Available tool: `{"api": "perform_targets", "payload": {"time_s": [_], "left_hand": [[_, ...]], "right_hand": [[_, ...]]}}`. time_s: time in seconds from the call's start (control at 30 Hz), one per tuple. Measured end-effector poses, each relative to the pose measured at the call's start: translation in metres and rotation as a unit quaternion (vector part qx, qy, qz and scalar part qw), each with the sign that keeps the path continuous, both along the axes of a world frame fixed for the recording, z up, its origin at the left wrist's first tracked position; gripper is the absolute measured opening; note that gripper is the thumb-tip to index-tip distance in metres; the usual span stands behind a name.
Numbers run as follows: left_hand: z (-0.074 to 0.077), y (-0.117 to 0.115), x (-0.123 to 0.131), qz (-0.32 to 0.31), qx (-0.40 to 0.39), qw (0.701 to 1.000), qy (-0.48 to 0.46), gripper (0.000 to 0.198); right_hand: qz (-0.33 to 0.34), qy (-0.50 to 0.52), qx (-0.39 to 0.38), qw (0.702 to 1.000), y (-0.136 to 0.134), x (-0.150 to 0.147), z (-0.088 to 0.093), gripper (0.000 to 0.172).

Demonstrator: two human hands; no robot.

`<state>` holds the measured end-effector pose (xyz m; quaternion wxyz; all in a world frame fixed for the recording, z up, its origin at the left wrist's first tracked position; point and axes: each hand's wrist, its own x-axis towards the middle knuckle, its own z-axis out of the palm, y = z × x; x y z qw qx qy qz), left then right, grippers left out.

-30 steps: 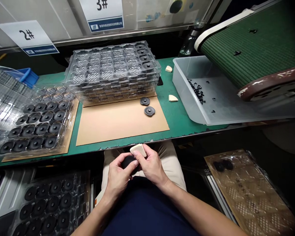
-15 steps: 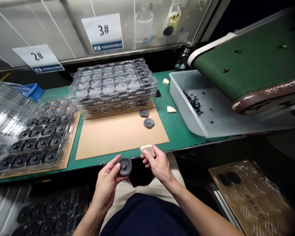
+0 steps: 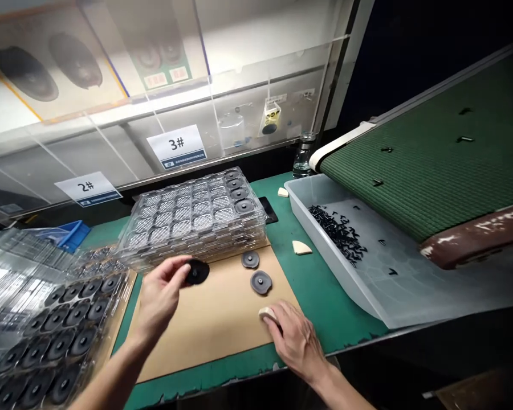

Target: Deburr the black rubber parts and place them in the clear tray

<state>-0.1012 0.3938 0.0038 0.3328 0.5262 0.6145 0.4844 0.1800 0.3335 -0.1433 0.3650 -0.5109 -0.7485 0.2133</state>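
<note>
The left hand pinched a black round rubber disc by its edge, thumb and fingertips making the grip. It held the disc above the far-left part of the brown cardboard sheet, just in front of the stack of clear plastic blister trays. The right hand rested at the sheet's near-right edge, its grip pressed over a cream wedge-shaped block (only one end showed). Two dark round discs lay on the sheet between block and stack. The green desk carried a clear plastic bin at the right.
</note>
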Motion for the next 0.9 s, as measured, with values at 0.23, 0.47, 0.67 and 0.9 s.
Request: {"api": "perform_targets", "payload": {"time_s": [0.23, 0.47, 0.67, 0.9], "left_hand": [[0.031, 0.168, 0.030, -0.025, 0.104, 0.977, 0.183, 0.028], [0.021, 0.195, 0.058, -0.065, 0.081, 0.934, 0.343, 0.018], [-0.004, 0.138, 0.064, -0.163, 0.190, 0.903, 0.349, 0.025], [-0.084, 0.100, 0.088, -0.341, 0.082, 0.837, 0.420, 0.042]], "right_hand": [[0.003, -0.018, -0.013, 1.000, 0.005, 0.004, -0.007, 0.015], [0.011, 0.013, -0.027, 0.999, 0.007, 0.008, -0.012, 0.011], [0.016, 0.025, -0.041, 0.999, 0.007, 0.009, -0.012, 0.011], [0.011, 0.021, -0.024, 0.999, 0.005, 0.008, -0.010, 0.010]]}}
